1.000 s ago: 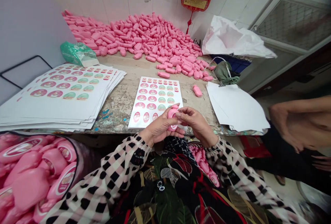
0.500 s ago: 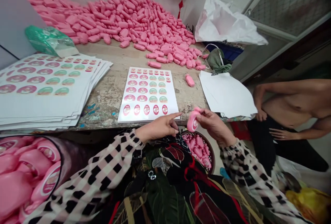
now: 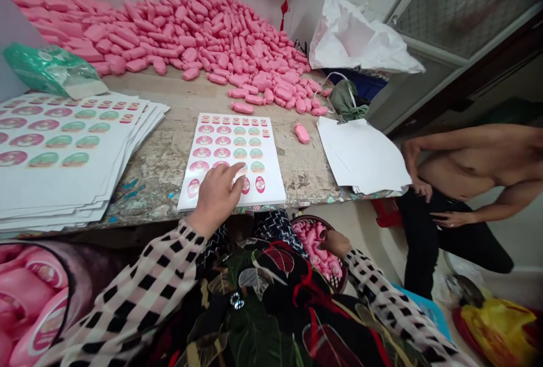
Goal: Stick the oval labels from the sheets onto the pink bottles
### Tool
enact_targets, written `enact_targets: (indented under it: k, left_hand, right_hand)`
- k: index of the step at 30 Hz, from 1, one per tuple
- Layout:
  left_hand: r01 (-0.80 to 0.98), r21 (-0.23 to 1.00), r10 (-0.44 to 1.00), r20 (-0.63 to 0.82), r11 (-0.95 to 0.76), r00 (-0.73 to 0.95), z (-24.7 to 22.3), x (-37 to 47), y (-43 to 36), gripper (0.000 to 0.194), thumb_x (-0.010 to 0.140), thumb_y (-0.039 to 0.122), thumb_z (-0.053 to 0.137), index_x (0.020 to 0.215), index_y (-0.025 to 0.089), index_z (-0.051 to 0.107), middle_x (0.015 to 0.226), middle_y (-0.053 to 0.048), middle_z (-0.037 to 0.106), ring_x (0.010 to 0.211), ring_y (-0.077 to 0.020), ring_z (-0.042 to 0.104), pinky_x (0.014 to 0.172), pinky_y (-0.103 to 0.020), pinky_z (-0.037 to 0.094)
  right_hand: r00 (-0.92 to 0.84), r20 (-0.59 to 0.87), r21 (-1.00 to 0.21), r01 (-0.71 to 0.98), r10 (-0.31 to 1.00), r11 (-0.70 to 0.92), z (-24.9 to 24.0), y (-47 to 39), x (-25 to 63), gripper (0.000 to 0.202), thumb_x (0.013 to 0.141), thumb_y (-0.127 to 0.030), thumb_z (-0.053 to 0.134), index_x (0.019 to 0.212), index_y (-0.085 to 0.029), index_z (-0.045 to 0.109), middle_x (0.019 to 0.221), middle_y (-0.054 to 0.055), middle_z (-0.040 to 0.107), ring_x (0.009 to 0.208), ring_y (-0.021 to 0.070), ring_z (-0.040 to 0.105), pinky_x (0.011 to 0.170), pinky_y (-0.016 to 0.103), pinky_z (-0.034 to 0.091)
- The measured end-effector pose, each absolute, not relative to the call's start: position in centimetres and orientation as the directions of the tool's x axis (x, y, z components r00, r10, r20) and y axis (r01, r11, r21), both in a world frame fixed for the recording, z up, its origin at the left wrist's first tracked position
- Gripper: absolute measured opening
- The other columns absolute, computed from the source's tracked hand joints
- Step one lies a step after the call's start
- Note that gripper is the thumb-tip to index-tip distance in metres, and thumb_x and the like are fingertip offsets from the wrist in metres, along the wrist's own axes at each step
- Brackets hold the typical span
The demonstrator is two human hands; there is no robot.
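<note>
The left hand [image 3: 218, 194], fingers parted, lies over a sticker sheet [image 3: 274, 183] on the table [image 3: 303, 169] as the right hand [image 3: 338, 244], grip impossible to tell, meets a basket [image 3: 344, 279] whose pink bottles [image 3: 311, 242] a careless knock could spill.

Bare table [image 3: 307, 172] btwn sticker sheet [image 3: 231, 146] & R paper stack [image 3: 365, 158] gives room, w/ 1 loose pink piece [image 3: 301, 133] at its far end. Far side blocked by pink pile [image 3: 203, 33]; L by sheet stack [image 3: 51, 186]. L hand [image 3: 218, 194] covers sticker sheet's near part.
</note>
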State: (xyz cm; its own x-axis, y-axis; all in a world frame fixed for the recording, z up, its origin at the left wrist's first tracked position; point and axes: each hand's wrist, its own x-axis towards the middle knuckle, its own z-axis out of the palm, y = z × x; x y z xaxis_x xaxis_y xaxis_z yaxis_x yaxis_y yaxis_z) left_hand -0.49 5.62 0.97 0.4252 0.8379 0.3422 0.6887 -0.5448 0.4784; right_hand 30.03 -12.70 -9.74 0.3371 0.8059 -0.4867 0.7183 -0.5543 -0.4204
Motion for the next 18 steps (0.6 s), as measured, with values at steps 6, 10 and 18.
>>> enact_targets:
  k: [6,10,18]
  left_hand:
    - [0.819,0.153,0.818,0.288,-0.552,0.498,-0.3,-0.6,4.9,0.042,0.088,0.041,0.034,0.120,0.023,0.055,0.124,-0.010,0.052,0.113,-0.0291,0.043,0.091,-0.043,0.033]
    - [0.835,0.117,0.820,0.302,-0.538,0.486,-0.7,-0.3,4.7,0.043,0.089,0.040,0.032,0.122,0.024,0.054,0.127,-0.009,0.050,0.116,-0.0299,0.040,0.095,-0.044,0.030]
    - [0.839,0.125,0.826,0.302,-0.530,0.476,-0.8,-0.3,4.5,0.042,0.088,0.038,0.034,0.122,0.025,0.054,0.128,-0.008,0.051,0.117,-0.0293,0.041,0.098,-0.046,0.028]
  right_hand:
    - [-0.316,-0.527,-0.788,0.529,0.789,-0.315,0.5,-5.7,27.9,0.017,0.067,-0.036,0.066,0.076,-0.022,0.069,0.071,-0.001,0.066,0.065,0.0143,0.058,0.063,0.028,0.045]
    - [-0.077,-0.186,-0.882,0.453,0.979,-0.132,6.5,2.6,29.0,0.021,0.069,-0.037,0.062,0.078,-0.018,0.065,0.072,0.001,0.064,0.070,0.0151,0.058,0.072,0.030,0.043]
    - [0.560,0.054,-0.648,0.650,0.827,-0.397,2.1,14.1,32.3,0.028,0.059,-0.041,0.064,0.072,-0.016,0.057,0.069,0.005,0.059,0.068,0.0180,0.051,0.062,0.028,0.034]
